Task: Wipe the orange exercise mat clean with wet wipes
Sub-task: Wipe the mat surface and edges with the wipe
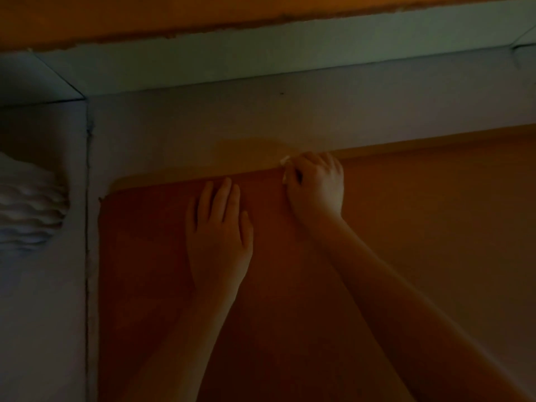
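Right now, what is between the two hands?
Only bare orange mat lies between the left hand and the right hand gripping the wipe, in the head view.

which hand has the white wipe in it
The right hand, fingers curled round the small white wet wipe at the far edge of the orange exercise mat; the left hand lies flat, holding nothing.

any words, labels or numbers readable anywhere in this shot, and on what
No text can be read. The mat, the wipe in the right hand, the left hand, the floor and the white pile at left show no print, though the picture is dark and blurred.
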`<state>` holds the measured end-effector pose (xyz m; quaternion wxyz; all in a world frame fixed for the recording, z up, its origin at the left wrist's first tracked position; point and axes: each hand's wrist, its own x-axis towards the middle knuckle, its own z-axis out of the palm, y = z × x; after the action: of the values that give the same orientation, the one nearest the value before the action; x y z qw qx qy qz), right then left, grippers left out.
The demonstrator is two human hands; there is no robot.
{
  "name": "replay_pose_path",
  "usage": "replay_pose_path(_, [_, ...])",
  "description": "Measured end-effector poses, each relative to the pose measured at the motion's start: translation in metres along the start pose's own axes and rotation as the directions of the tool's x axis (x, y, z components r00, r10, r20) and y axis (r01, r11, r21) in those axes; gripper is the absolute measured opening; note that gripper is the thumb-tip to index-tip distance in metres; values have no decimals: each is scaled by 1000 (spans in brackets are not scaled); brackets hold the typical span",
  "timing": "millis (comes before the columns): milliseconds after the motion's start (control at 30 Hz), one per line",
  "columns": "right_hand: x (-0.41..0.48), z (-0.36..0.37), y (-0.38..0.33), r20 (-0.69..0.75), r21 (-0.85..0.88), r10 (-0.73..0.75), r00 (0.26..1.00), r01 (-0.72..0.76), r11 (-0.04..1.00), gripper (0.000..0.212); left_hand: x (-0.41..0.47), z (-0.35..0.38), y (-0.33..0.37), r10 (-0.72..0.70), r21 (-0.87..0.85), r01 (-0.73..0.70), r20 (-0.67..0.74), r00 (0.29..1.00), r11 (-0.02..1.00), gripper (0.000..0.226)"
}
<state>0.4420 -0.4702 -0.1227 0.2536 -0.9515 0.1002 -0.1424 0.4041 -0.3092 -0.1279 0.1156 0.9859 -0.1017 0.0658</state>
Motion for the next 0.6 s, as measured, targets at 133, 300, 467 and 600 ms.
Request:
replay_pose_path(133, [14,-23,34,171,-116,-177,969,198,973,22,-2,2,-2,99,-14,-99,-20,995,995,46])
replay_pose_path(300, [15,-43,76,27,-145,13,1000,-9,989,31,-1,2,-1,102,-15,-102,-14,995,995,47])
replay_pose_path(467, [8,-35,77,-25,-83,3,1000,-5,997,27,17,2,25,25,-43,-26,-23,999,999,41])
replay_pose_path(600, [9,-36,79,-39,-66,-8,999,6,998,29,38,18,90,-97,-81,96,-12,995,992,36])
